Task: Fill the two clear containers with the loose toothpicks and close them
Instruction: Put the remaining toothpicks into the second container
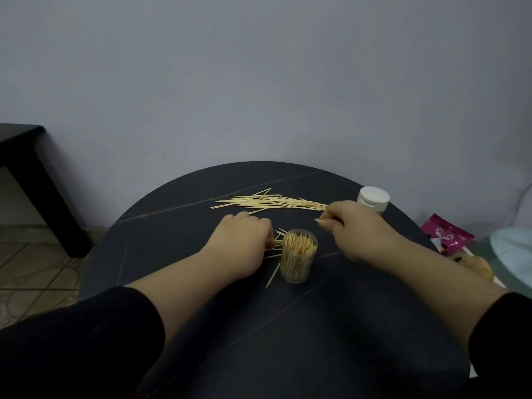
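A dark round table point(201, 283) stands by a plain grey wall point(259, 82). Near the middle of the table is 1 clear open jar point(298, 264). It stands up straight and is packed with toothpicks, tips up. It looks almost full, so it may soon need its lid.

Just left of the jar lies a small bunch point(277, 245) of toothpicks. The left hand point(244, 240) is curled over them, and its fingertips seem to pinch some, likely to lift them in.

The right hand point(357, 226) is on the other side. Its thumb and fingers pinch a few sticks point(319, 221), lined up side by side so they slide in together.

Farther back lies the big pile point(270, 201) of loose toothpicks, all pointing much the same way, which makes them easy to grab.

Behind the right hand stands the second jar point(379, 208) with a white lid point(373, 197) on it, so it seems closed.

Off the right edge lies a pink packet point(449, 236). It has pale writing, too blurry to read. A black table point(23, 156) is at the far left.
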